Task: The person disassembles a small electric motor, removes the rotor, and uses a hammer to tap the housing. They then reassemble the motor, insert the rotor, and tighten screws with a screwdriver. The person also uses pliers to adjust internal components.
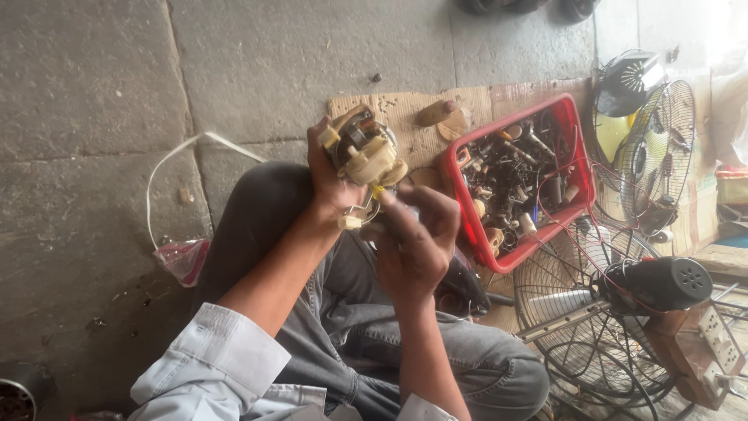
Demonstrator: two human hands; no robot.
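Centrally, the left hand (pixel 331 175) grips a cream plastic-and-copper fan motor (pixel 365 148); the right hand (pixel 413 234) pinches its thin wires (pixel 366 209) closed.

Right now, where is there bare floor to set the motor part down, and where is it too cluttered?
Bare concrete floor lies beyond the left hand, above the white cord. Cardboard beside the red tray has a small free strip. Crowded: the tray, and the fan guards beside the right hand.
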